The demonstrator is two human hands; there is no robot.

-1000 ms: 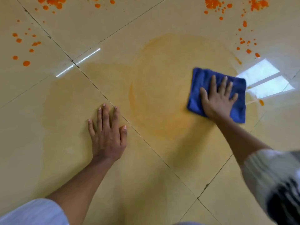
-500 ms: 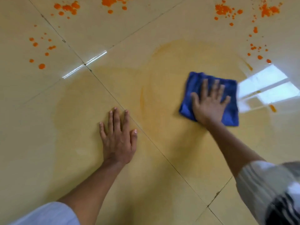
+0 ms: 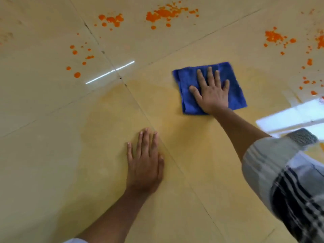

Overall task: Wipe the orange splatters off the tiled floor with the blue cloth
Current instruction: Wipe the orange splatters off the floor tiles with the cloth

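The right hand (image 3: 212,95) presses flat on the folded blue cloth (image 3: 235,88), fingers spread wide; cloth shows beyond every fingertip. Orange splatters (image 3: 164,14) lie well beyond them on the tiled floor (image 3: 52,155). The left hand (image 3: 144,165) rests flat, fingers straight and close together.

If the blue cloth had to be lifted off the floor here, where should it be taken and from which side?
Probably at the far right corner of the blue cloth, coming from above. It lies flat and folded on the floor with the right hand spread on its middle, leaving that corner bare for a pinch.
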